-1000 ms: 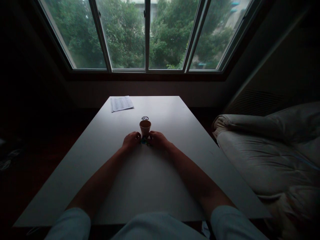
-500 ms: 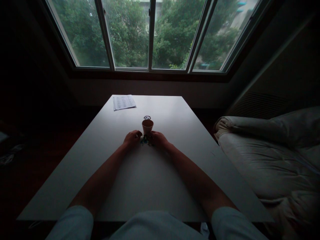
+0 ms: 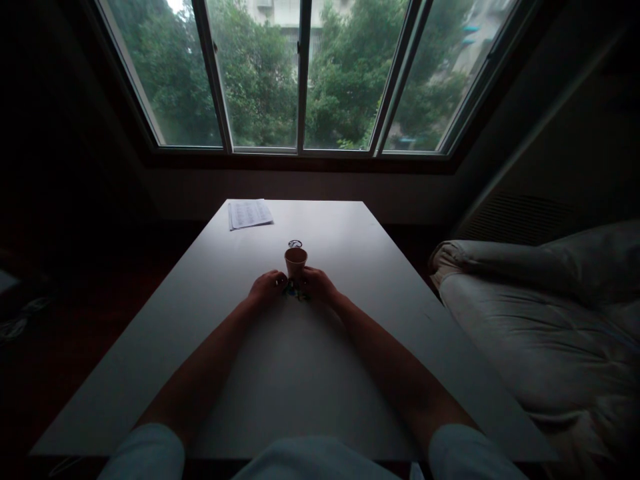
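Observation:
A paper cup stands upright, its wide mouth up, near the middle of the white table. Just in front of its base lie small dark, green and blue pieces, too small and dim to name. My left hand is at the left of the cup, fingers curled together beside these pieces; what they pinch, if anything, is hidden. On the other side, my right hand has its fingers closed close against the lower cup and the pieces. Whether it grips the cup or a piece does not show.
Behind the cup lies a small dark ring-shaped item. Printed sheets of paper rest at the table's far left corner. A padded, light-coloured sofa stands along the right side, and a wide window is beyond the table.
The whole view has shifted slightly, so everything sits a little lower in the picture. My fingers have moved slightly around the small pieces; the cup still stands in place.

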The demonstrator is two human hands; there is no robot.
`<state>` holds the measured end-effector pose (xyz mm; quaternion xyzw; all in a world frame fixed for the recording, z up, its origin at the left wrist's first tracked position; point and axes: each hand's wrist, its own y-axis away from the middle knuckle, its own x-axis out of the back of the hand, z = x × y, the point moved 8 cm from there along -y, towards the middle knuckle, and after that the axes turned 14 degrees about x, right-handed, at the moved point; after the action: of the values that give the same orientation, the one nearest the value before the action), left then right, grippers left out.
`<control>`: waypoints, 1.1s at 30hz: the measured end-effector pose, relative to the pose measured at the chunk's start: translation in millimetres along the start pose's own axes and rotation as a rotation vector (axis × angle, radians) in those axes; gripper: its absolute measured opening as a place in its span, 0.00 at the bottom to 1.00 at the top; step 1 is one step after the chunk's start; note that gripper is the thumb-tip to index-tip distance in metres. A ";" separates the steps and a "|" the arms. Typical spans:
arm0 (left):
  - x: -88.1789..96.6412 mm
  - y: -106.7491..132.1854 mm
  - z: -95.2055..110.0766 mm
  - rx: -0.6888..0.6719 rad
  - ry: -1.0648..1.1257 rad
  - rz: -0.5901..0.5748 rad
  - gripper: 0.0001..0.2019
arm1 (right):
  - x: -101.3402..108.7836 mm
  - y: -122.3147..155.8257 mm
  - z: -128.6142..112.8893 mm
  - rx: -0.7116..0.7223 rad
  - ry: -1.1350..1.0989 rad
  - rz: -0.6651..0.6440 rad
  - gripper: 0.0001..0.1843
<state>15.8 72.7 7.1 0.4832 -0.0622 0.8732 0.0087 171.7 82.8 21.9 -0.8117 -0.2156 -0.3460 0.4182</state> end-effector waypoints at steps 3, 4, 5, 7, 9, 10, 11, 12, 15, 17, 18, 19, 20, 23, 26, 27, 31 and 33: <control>-0.6 2.1 4.2 -0.024 -0.017 -0.030 0.09 | 7.2 -4.1 -8.0 0.037 -0.007 0.070 0.03; -0.6 2.9 5.8 -0.038 -0.018 -0.034 0.10 | 9.8 -5.4 -11.0 0.050 -0.010 0.087 0.03; -0.8 3.8 7.2 -0.052 -0.017 -0.038 0.10 | 12.4 -6.6 -14.0 0.062 -0.019 0.104 0.04; -1.8 5.6 9.6 -0.074 -0.012 -0.052 0.11 | 18.5 -9.5 -19.7 0.081 -0.047 0.143 0.06; -3.4 7.5 12.0 -0.095 -0.008 -0.074 0.12 | 27.0 -12.5 -24.4 0.080 -0.075 0.203 0.06; -4.2 8.4 13.4 -0.107 -0.009 -0.086 0.13 | 31.9 -14.2 -26.7 0.075 -0.088 0.237 0.06; -5.2 9.4 15.2 -0.122 -0.014 -0.099 0.14 | 36.9 -15.8 -28.9 0.067 -0.099 0.274 0.06; -6.2 10.4 17.1 -0.139 -0.019 -0.112 0.15 | 41.8 -17.5 -31.3 0.061 -0.108 0.308 0.06; -9.5 13.0 22.8 -0.188 -0.030 -0.142 0.18 | 54.9 -23.1 -37.3 0.043 -0.113 0.401 0.08; -10.8 13.6 24.6 -0.193 -0.031 -0.136 0.18 | 61.0 -26.8 -36.9 0.009 -0.088 0.450 0.08; -11.2 13.5 24.9 -0.185 -0.031 -0.126 0.17 | 62.9 -28.8 -35.2 -0.014 -0.071 0.467 0.08; -11.6 13.4 25.0 -0.175 -0.033 -0.115 0.16 | 64.0 -30.9 -32.9 -0.035 -0.055 0.479 0.08; -12.0 13.3 25.0 -0.163 -0.036 -0.103 0.16 | 64.5 -33.0 -30.1 -0.054 -0.041 0.488 0.08; -12.8 14.1 26.6 -0.144 -0.049 -0.078 0.15 | 63.0 -38.9 -21.3 -0.083 -0.023 0.505 0.08; -12.1 15.5 28.9 -0.130 -0.048 -0.072 0.14 | 60.8 -42.0 -14.5 -0.081 -0.042 0.524 0.08; -11.6 16.1 29.9 -0.128 -0.047 -0.071 0.14 | 60.8 -42.3 -13.0 -0.077 -0.052 0.532 0.09; -10.1 18.2 33.2 -0.121 -0.048 -0.081 0.14 | 64.9 -40.3 -8.5 -0.075 -0.085 0.556 0.12; -9.4 19.0 34.8 -0.123 -0.050 -0.079 0.14 | 69.2 -38.1 -5.3 -0.093 -0.082 0.557 0.12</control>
<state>48.7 50.2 15.5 0.5055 -0.0970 0.8544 0.0714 191.5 103.9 95.6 -0.8714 0.0152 -0.1941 0.4502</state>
